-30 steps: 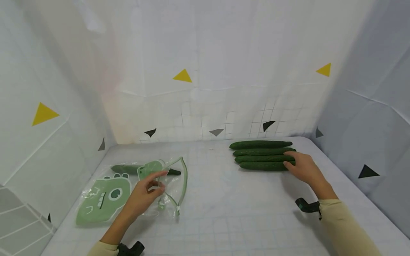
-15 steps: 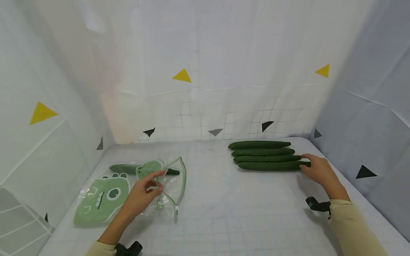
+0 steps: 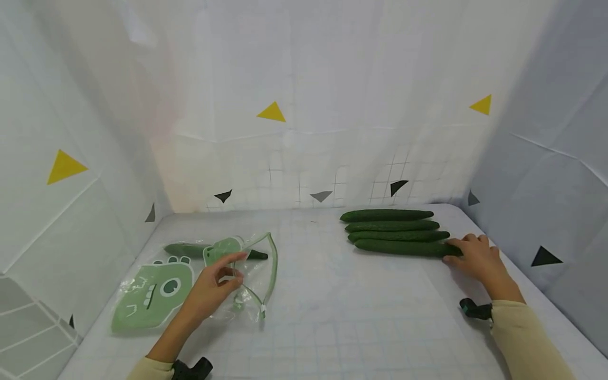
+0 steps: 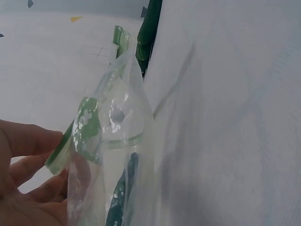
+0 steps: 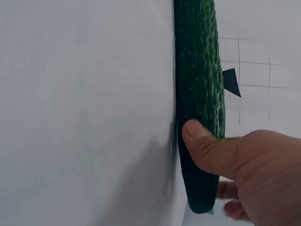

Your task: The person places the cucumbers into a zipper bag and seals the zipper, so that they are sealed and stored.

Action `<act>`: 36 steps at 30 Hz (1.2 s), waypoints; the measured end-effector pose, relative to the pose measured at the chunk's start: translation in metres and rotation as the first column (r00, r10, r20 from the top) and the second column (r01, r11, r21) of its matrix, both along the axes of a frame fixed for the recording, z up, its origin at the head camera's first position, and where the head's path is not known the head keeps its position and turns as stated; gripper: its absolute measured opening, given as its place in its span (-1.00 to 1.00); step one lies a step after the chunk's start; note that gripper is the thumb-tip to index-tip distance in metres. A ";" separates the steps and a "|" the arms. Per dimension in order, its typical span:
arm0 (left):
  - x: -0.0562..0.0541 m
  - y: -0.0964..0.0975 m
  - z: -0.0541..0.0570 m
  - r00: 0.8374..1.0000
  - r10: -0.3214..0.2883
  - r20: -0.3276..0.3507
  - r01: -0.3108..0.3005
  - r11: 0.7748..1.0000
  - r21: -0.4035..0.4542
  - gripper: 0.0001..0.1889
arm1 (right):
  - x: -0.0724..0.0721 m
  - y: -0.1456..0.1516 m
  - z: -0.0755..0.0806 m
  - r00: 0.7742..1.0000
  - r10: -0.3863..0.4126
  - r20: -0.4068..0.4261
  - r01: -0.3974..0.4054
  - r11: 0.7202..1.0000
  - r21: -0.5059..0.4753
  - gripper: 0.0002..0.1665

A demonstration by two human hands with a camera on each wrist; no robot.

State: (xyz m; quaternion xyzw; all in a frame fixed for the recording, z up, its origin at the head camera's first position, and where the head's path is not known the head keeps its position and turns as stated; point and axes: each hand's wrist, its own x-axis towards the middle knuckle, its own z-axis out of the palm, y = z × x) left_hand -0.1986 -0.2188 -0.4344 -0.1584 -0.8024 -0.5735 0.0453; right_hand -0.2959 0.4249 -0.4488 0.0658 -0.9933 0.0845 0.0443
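Observation:
My left hand point(image 3: 216, 287) pinches the edge of a clear plastic drawstring bag point(image 4: 124, 99) with green monster prints and a green drawstring point(image 3: 274, 269), holding its mouth up off the table. One cucumber point(image 3: 258, 255) lies inside the bag, partly hidden by a print. On the right, my right hand point(image 3: 480, 261) grips the right end of the nearest cucumber point(image 3: 404, 247), thumb on its near side in the right wrist view; its other fingers are partly hidden behind it. Several more cucumbers point(image 3: 391, 226) lie side by side just beyond that one.
The bag's closed end, with a large one-eyed monster face point(image 3: 157, 295), lies flat at the table's left. White sheets with yellow and black triangles wall the table point(image 3: 332, 316) at the back and sides. Each wrist wears a black camera point(image 3: 475, 309).
My right hand has slid right along the cucumbers to the end of the nearest one, whose right end now sits slightly closer to me. The left hand keeps its hold on the bag.

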 end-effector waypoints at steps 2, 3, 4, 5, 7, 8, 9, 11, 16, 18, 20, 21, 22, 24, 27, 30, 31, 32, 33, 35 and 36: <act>0.000 0.001 -0.001 1.000 -0.002 0.001 0.002 1.000 -0.002 -0.43 | 0.001 0.003 0.000 0.999 0.037 0.001 -0.037 0.999 0.039 -0.31; 0.000 0.001 -0.002 1.000 -0.002 0.002 0.002 1.000 -0.003 -0.43 | 0.001 0.005 0.000 0.998 0.066 -0.003 -0.066 0.997 0.045 -0.34; 0.000 0.001 -0.002 1.000 -0.001 0.001 0.001 1.000 -0.004 -0.43 | 0.000 0.006 0.000 0.996 0.095 -0.001 -0.095 0.995 0.040 -0.37; 0.000 0.001 -0.002 1.000 0.000 -0.001 0.000 1.000 -0.005 -0.43 | 0.000 0.007 0.000 0.992 0.123 0.005 -0.123 0.992 0.032 -0.39; 0.000 0.001 -0.002 1.000 0.008 -0.001 -0.008 1.000 -0.006 -0.43 | -0.001 0.009 0.000 0.984 0.178 0.012 -0.178 0.984 0.020 -0.41; 0.001 0.000 -0.001 1.000 0.011 -0.002 -0.011 1.000 -0.008 -0.44 | -0.002 0.010 0.000 0.980 0.200 0.013 -0.200 0.980 0.021 -0.42; 0.001 0.000 -0.001 1.000 0.014 -0.002 -0.014 1.000 -0.009 -0.44 | -0.002 0.010 0.000 0.976 0.218 0.009 -0.218 0.976 0.021 -0.42; 0.001 0.000 0.000 1.000 0.017 0.003 -0.016 1.000 -0.013 -0.46 | -0.002 0.011 0.000 0.971 0.238 0.001 -0.238 0.971 0.028 -0.40; 0.003 0.000 0.001 1.000 0.023 0.016 -0.023 1.000 -0.014 -0.48 | 0.002 0.012 0.001 0.962 0.269 -0.036 -0.269 0.963 0.003 -0.39; 0.003 0.000 0.001 0.999 0.031 0.016 -0.030 0.999 -0.016 -0.48 | 0.005 0.011 0.002 0.961 0.274 -0.043 -0.275 0.961 -0.020 -0.39; 0.002 0.000 0.001 0.999 0.035 0.010 -0.035 0.999 -0.019 -0.48 | 0.008 0.008 0.004 0.963 0.265 -0.044 -0.267 0.963 -0.045 -0.38; 0.002 -0.001 0.001 0.999 0.037 0.007 -0.037 0.999 -0.023 -0.48 | 0.009 0.007 0.006 0.963 0.266 -0.045 -0.269 0.961 -0.060 -0.38; 0.002 -0.001 0.001 0.999 0.040 0.002 -0.039 0.999 -0.025 -0.48 | 0.010 0.005 0.006 0.963 0.266 -0.041 -0.268 0.961 -0.072 -0.39; 0.002 -0.001 0.002 0.999 0.040 -0.009 -0.040 0.999 -0.023 -0.48 | 0.012 0.002 0.008 0.961 0.273 -0.036 -0.275 0.956 -0.096 -0.39; 0.002 -0.001 0.003 0.999 0.038 -0.027 -0.038 0.999 -0.014 -0.48 | 0.013 -0.004 0.010 0.956 0.289 -0.042 -0.292 0.949 -0.118 -0.40; 0.002 0.000 0.004 0.998 0.040 -0.042 -0.040 0.999 -0.001 -0.49 | 0.014 -0.012 0.012 0.951 0.304 -0.060 -0.309 0.942 -0.128 -0.42; 0.002 0.000 0.004 0.998 0.041 -0.044 -0.041 0.999 0.002 -0.50 | 0.014 -0.015 0.013 0.948 0.310 -0.069 -0.317 0.940 -0.126 -0.42; 0.003 0.001 0.004 0.998 0.046 -0.045 -0.046 0.999 0.004 -0.50 | 0.014 -0.019 0.014 0.947 0.313 -0.077 -0.321 0.939 -0.127 -0.43; 0.003 0.001 0.005 0.998 0.048 -0.045 -0.048 0.999 0.007 -0.50 | 0.015 -0.023 0.015 0.945 0.316 -0.081 -0.325 0.937 -0.130 -0.42; 0.003 0.001 0.005 0.998 0.055 -0.041 -0.055 0.998 0.010 -0.51 | 0.016 -0.031 0.018 0.944 0.321 -0.082 -0.329 0.934 -0.136 -0.41; 0.003 0.001 0.004 0.997 0.060 -0.039 -0.059 0.998 0.010 -0.51 | 0.016 -0.036 0.020 0.943 0.323 -0.082 -0.332 0.933 -0.137 -0.40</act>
